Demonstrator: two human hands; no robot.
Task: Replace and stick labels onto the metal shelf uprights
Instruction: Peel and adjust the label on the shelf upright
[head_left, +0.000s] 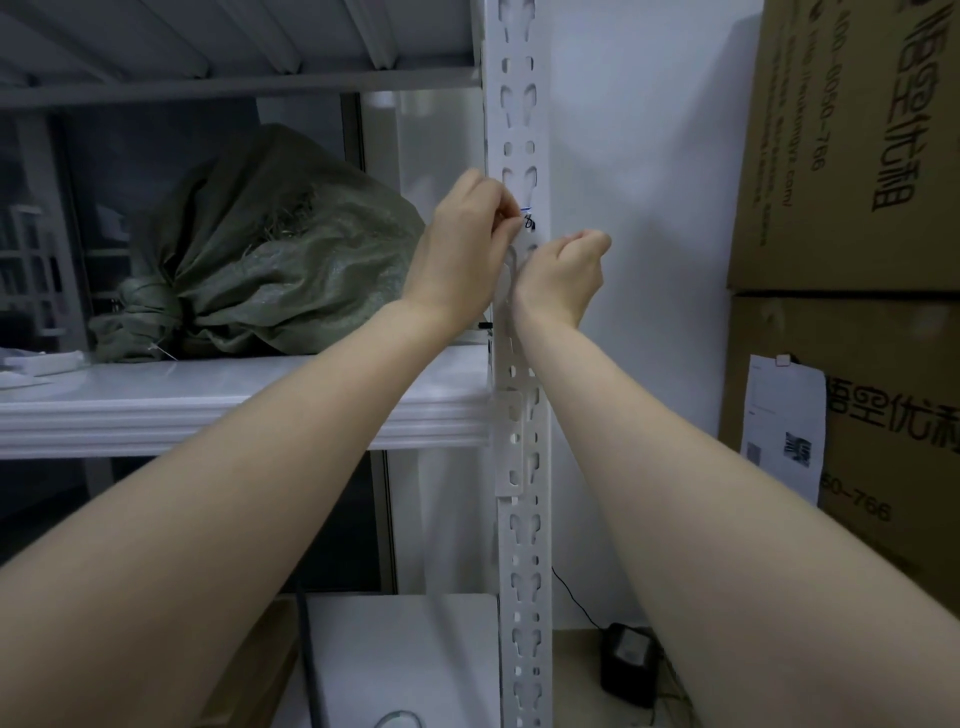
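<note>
Left hand half-hiding label

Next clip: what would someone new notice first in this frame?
Two bare forearms reach up the middle, the left hand and right hand meeting at a small label with dark writing on the white slotted upright. Left, a green woven sack slumps on the shelf; right, printed cardboard boxes are stacked.

Storeroom, prob. a stockroom/back rm: white slotted metal upright w/ shelf holding a tied green sack; printed cartons stacked at the wall, one w/ shipping slip.
</note>
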